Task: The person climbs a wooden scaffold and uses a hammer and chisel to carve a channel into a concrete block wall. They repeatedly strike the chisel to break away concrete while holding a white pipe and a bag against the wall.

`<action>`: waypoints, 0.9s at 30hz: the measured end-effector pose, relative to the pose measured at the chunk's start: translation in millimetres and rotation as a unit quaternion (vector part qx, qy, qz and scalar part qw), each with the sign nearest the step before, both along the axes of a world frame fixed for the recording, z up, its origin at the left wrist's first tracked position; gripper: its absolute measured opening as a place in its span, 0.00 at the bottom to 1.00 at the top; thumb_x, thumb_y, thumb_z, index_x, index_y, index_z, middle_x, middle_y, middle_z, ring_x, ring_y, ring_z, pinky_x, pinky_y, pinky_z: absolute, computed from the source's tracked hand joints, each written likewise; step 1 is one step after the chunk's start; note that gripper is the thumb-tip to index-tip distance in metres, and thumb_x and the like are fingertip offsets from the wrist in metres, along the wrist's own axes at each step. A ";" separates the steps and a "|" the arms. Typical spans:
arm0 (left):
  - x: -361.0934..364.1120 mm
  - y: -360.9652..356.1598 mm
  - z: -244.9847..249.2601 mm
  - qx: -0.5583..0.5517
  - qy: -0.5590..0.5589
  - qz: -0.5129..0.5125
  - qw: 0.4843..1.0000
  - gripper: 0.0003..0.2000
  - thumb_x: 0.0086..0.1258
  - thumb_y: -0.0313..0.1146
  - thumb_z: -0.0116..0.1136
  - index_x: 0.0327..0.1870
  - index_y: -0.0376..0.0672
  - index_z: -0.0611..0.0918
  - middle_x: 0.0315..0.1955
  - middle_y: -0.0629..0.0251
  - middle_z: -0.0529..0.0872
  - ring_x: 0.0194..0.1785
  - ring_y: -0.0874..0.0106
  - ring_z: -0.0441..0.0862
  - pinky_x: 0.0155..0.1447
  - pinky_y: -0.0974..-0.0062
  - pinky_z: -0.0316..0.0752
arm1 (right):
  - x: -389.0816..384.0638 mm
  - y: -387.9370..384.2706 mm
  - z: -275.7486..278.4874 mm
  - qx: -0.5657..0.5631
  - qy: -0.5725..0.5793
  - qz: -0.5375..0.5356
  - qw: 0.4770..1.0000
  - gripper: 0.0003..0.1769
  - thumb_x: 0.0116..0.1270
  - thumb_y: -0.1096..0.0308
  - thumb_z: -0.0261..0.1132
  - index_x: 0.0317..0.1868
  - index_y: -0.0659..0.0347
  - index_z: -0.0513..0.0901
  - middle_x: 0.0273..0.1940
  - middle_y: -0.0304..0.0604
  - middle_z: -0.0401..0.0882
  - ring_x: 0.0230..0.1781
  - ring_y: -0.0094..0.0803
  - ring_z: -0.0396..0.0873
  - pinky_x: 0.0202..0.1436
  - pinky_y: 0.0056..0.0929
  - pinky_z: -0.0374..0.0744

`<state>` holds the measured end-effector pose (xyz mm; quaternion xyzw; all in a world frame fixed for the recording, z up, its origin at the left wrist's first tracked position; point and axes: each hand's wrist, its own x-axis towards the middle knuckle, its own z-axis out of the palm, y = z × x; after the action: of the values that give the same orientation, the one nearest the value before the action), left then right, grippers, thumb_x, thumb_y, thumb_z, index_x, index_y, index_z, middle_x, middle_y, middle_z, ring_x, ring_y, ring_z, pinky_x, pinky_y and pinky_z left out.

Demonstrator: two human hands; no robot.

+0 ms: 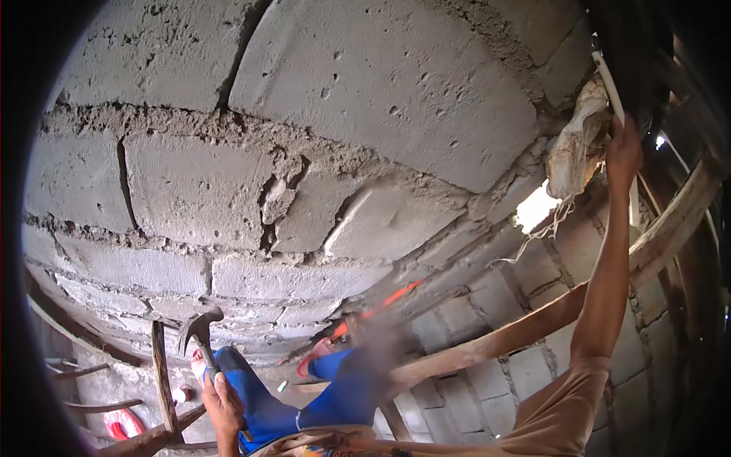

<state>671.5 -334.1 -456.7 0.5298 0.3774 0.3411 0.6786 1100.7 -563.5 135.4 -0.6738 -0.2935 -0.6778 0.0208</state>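
At the lower left, my left hand [222,404] is wrapped round the handle of a claw hammer [199,332], whose head points up in front of the block wall [304,190]. My right hand [624,152] is raised at the upper right, its fingers closed round a thin white pipe [609,85]. Beside that pipe hangs a crumpled, dirty sack-like bundle [576,148] with loose threads, next to a bright gap in the wall.
A long wooden beam [495,340] slopes up to the right under my right arm. Wooden poles [162,373] stand at the lower left. A red and white item [124,423] and a small red-lidded container [183,393] lie below.
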 end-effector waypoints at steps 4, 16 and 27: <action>2.8 -3.2 4.9 0.007 -0.003 0.012 1.000 0.16 0.79 0.46 0.40 0.30 0.48 0.67 0.11 0.79 0.63 0.09 0.87 0.59 0.12 0.85 0.52 | -3.0 -6.9 -16.3 0.005 0.044 0.094 0.995 0.23 0.73 0.57 0.56 0.58 0.67 0.76 0.51 0.56 0.80 0.50 0.50 0.77 0.57 0.36 0.72; 25.4 -7.2 -4.9 0.039 0.001 -0.018 0.999 0.17 0.79 0.46 0.40 0.30 0.48 0.67 0.12 0.79 0.63 0.11 0.86 0.60 0.14 0.85 0.54 | 13.2 -19.3 -9.8 -0.022 0.034 0.107 0.993 0.22 0.73 0.58 0.59 0.60 0.63 0.76 0.53 0.52 0.81 0.54 0.36 0.79 0.58 0.30 0.72; 75.7 -14.4 41.9 0.023 -0.026 -0.122 0.992 0.11 0.73 0.36 0.51 0.37 0.35 0.74 0.16 0.68 0.73 0.20 0.79 0.69 0.23 0.76 0.65 | 9.6 9.9 -37.2 0.059 0.040 0.211 0.975 0.16 0.69 0.61 0.60 0.54 0.57 0.80 0.47 0.50 0.82 0.46 0.49 0.80 0.51 0.43 0.75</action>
<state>747.2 -348.5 -414.8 0.5779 0.2845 0.2782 0.7125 1110.3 -553.6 98.2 -0.6205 -0.3875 -0.6470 0.2149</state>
